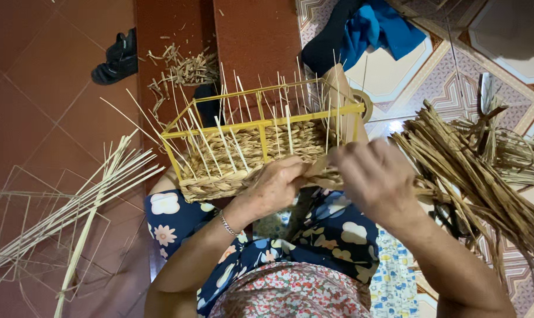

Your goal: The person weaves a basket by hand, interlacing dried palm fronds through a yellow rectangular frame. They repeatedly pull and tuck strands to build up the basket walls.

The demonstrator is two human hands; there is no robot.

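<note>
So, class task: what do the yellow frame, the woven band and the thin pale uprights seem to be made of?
Yellow frame: probably painted metal rod, straight and even, smooth yellow coat.
Woven band: dried plant fibre, tan, matte, twisted strands.
Thin pale uprights: likely split cane or bamboo, stiff and pale.

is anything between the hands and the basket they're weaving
Nothing visible. The left hand rests right on the woven wall of the basket, and the right hand meets it at the near corner, on a straw strand. The straw pile lies off to the right, apart.
</note>
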